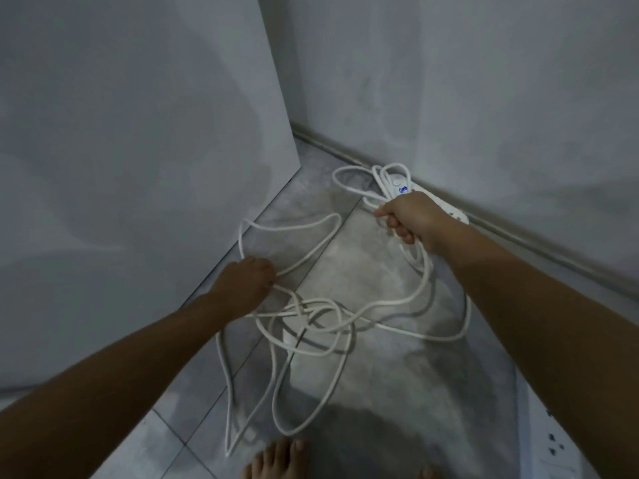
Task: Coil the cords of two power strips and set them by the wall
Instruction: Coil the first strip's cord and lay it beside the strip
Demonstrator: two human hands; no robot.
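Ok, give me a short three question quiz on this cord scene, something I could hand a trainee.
1. True or false: the white cord lies neatly coiled on the floor.
2. Which hand has its grip on the loops beside the power strip? A) left hand B) right hand C) neither
3. Fill in: the power strip lies near the base of the ___.

Key
1. False. It sprawls in loose, crossing loops.
2. B. The right hand is closed around several strands; the left hand is lower down, closed on another strand.
3. Wall.
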